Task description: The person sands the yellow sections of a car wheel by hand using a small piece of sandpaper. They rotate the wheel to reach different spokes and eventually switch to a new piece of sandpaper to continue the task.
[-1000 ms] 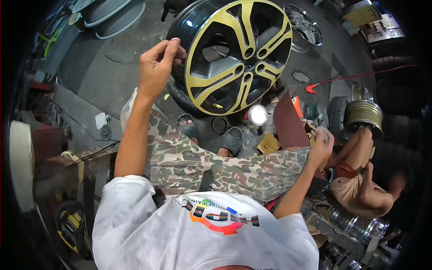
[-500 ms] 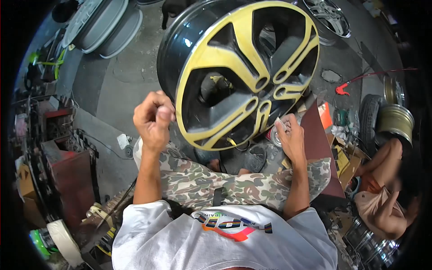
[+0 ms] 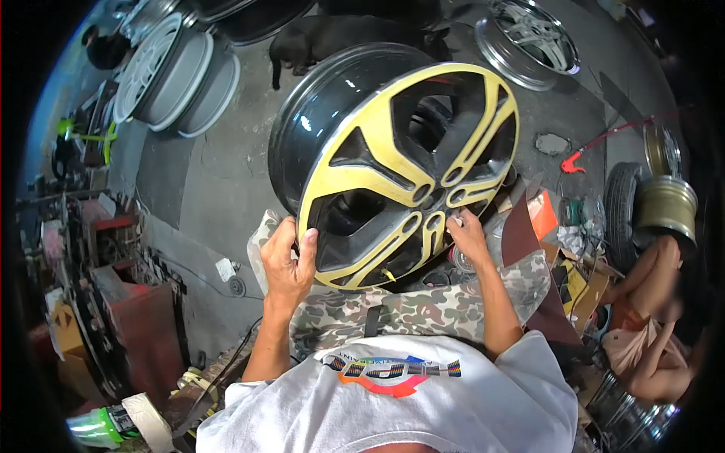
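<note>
A large car wheel rim (image 3: 362, 181) stands tilted before my knees, its spoke faces and front lip yellow, its barrel glossy black. My left hand (image 3: 287, 264) grips the lip at the lower left, thumb up along the yellow edge. At the lower right, my right hand (image 3: 470, 240) is pinched close against a yellow spoke near the hub. A small pale bit shows at its fingertips, too small to name. A little yellow strip (image 3: 388, 275) sticks out by the bottom edge of the wheel.
A black animal (image 3: 332, 44) lies behind the wheel. Silver rims (image 3: 177, 72) stand back left, and a chrome rim (image 3: 529, 41) back right. A red air gun (image 3: 574, 161) on a hose lies right. Another person (image 3: 649, 332) sits low at right, near a gold rim (image 3: 664, 208).
My left hand has gone from beside the wheel to a grip on its lip. My right hand has moved up onto a spoke. The wheel appears lower in view as the camera tilts.
</note>
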The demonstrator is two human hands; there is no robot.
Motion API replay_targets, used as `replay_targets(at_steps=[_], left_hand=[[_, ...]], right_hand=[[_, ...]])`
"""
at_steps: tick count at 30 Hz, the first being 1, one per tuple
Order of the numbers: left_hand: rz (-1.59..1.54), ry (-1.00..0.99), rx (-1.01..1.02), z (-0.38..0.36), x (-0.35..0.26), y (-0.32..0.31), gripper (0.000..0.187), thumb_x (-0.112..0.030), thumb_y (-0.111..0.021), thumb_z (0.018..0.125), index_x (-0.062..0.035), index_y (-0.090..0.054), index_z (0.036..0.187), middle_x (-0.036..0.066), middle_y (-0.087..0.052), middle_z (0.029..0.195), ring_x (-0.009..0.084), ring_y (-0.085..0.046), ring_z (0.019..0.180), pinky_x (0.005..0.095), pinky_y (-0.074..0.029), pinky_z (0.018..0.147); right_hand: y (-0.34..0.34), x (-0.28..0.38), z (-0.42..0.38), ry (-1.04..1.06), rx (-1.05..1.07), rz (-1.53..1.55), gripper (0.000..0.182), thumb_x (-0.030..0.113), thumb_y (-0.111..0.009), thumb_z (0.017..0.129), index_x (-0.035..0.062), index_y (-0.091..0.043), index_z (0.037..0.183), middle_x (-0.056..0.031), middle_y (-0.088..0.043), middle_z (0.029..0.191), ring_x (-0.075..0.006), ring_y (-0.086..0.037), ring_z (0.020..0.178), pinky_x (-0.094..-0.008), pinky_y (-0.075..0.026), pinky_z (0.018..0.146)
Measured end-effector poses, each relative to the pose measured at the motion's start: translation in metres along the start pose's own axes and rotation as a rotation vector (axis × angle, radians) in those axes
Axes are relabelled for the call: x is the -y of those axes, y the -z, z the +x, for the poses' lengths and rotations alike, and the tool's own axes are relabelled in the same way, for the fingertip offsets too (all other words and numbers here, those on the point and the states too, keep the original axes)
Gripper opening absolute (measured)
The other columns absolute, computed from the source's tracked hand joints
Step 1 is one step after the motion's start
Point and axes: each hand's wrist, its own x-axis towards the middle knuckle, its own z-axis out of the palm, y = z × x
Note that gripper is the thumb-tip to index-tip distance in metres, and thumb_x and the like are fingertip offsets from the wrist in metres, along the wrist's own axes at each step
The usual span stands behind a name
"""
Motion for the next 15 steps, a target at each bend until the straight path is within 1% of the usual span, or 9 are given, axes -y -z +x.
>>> replay_targets(at_steps=[2,3,5,6,7,9,13,14,15], left_hand=[[0.0,0.011,0.007,-0.001,0.002,0.0,0.023,-0.011,-0.064,0.099,0.0021,-0.053,0.085,0.013,-0.047,0.069,0.027,-0.047,0.059,0.0366,-0.04,0.058],[-0.007,-0.013,0.023,0.0,0.001,0.001,0.023,-0.011,-0.064,0.099,0.0021,-0.053,0.085,0.013,-0.047,0.069,0.027,-0.047,0.059,0.0366,-0.04,0.058],[0.0,0.08,0.053,0.002,-0.001,0.003,0.024,-0.012,-0.063,0.1,0.0018,-0.051,0.084,0.013,-0.047,0.069,0.0281,-0.047,0.059,0.0378,-0.039,0.058],[0.009,0.059,0.044,0.003,-0.001,0.003,0.026,-0.012,-0.062,0.101,0.0016,-0.05,0.083,0.013,-0.049,0.069,0.0281,-0.048,0.059,0.038,-0.039,0.058],[0.002,0.075,0.07,0.002,-0.003,0.006,0.026,-0.012,-0.062,0.101,0.0016,-0.05,0.083,0.013,-0.049,0.069,0.0281,-0.048,0.059,0.038,-0.039,0.058],[0.061,0.062,0.057,0.0,0.004,0.005,0.026,-0.011,-0.062,0.101,0.002,-0.05,0.082,0.013,-0.05,0.069,0.0274,-0.05,0.06,0.0376,-0.04,0.059],[0.044,0.078,0.054,-0.002,-0.003,0.006,0.027,-0.014,-0.064,0.101,0.0014,-0.054,0.081,0.011,-0.052,0.062,0.0258,-0.049,0.053,0.0364,-0.039,0.053],[0.016,0.045,0.021,-0.007,-0.007,0.003,0.025,-0.015,-0.065,0.102,0.0014,-0.06,0.085,0.011,-0.054,0.06,0.0218,-0.05,0.05,0.0356,-0.038,0.051],[0.008,0.023,0.009,-0.012,-0.006,0.002,0.025,-0.015,-0.065,0.102,0.0014,-0.06,0.085,0.011,-0.054,0.06,0.0218,-0.05,0.05,0.0356,-0.038,0.051]], right_hand=[[-0.012,0.003,0.0,-0.019,-0.083,0.099,0.028,0.021,-0.064,0.09,-0.0049,-0.064,0.101,-0.0128,-0.068,0.086,-0.0181,-0.059,0.081,-0.0357,-0.049,0.076],[-0.022,-0.007,0.002,0.037,-0.127,0.195,0.027,0.02,-0.063,0.091,-0.004,-0.063,0.102,-0.013,-0.067,0.086,-0.0191,-0.059,0.08,-0.0373,-0.049,0.075],[-0.036,-0.011,0.002,0.031,-0.24,0.184,0.024,0.02,-0.063,0.092,-0.0031,-0.061,0.098,-0.0134,-0.066,0.083,-0.0195,-0.058,0.079,-0.0381,-0.049,0.075],[-0.041,-0.011,0.0,0.043,-0.296,0.18,0.023,0.02,-0.063,0.092,-0.0024,-0.058,0.094,-0.0137,-0.064,0.082,-0.02,-0.058,0.079,-0.0385,-0.049,0.075],[-0.042,-0.009,-0.012,0.025,-0.309,0.157,0.024,0.021,-0.062,0.093,-0.0021,-0.056,0.094,-0.0159,-0.063,0.081,-0.0236,-0.059,0.079,-0.0404,-0.049,0.076],[-0.05,-0.008,-0.011,0.036,-0.346,0.142,0.018,0.017,-0.057,0.097,-0.0003,-0.054,0.092,-0.0074,-0.057,0.082,-0.016,-0.05,0.079,-0.0349,-0.046,0.075],[-0.056,-0.005,-0.01,0.026,-0.362,0.204,0.02,0.018,-0.055,0.098,-0.0014,-0.053,0.096,-0.0118,-0.057,0.083,-0.0206,-0.052,0.081,-0.0371,-0.046,0.079],[-0.052,-0.006,-0.017,0.001,-0.342,0.155,0.03,0.027,-0.056,0.097,-0.0027,-0.053,0.103,-0.0261,-0.065,0.094,-0.0462,-0.06,0.091,-0.0479,-0.047,0.086],[-0.054,-0.007,-0.015,0.021,-0.359,0.159,0.03,0.027,-0.056,0.097,-0.0027,-0.053,0.103,-0.0261,-0.065,0.094,-0.0462,-0.06,0.091,-0.0479,-0.047,0.086]])
